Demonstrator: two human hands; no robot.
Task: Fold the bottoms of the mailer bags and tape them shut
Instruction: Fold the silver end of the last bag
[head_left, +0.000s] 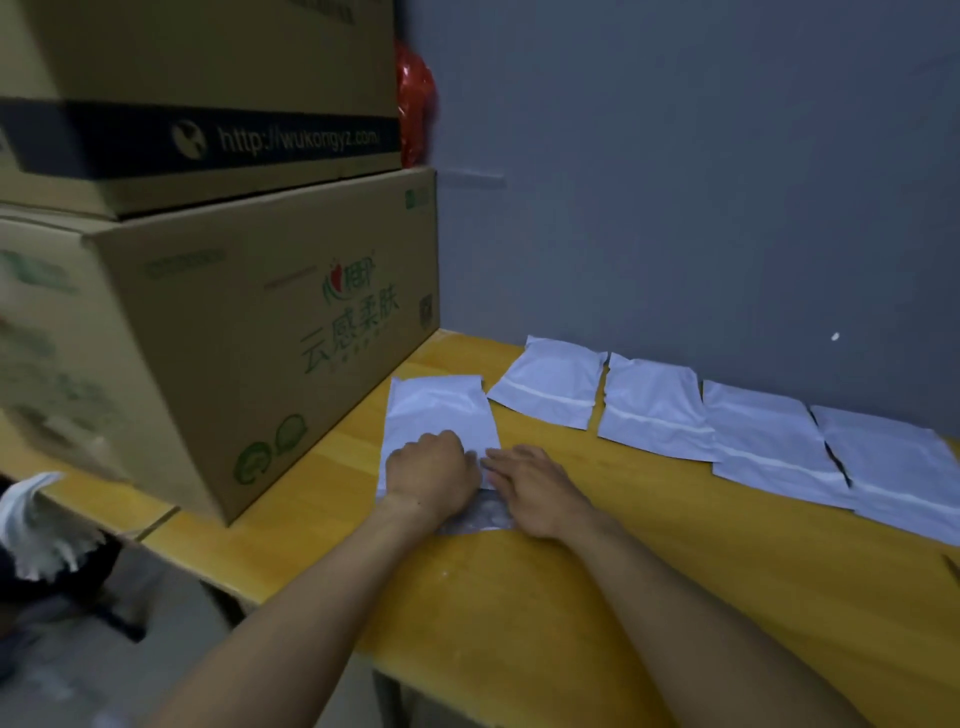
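A white mailer bag (439, 408) lies flat on the yellow table (597, 597), next to the big carton. Its near end is covered by both hands, and a shiny grey strip (483, 519) shows beneath them. My left hand (431, 475) rests on the bag's near part with fingers curled under, knuckles up. My right hand (532, 488) lies flat beside it, straight fingers pressing the bag's near right edge. Several more white mailer bags (654, 408) with folded ends lie in a row to the right along the wall.
Two stacked cardboard cartons (249, 312) stand on the table's left part, close to the bag. A red plastic bag (415, 104) shows behind them. The grey wall (701, 182) runs along the table's far edge. White crumpled material (36, 519) hangs at the left.
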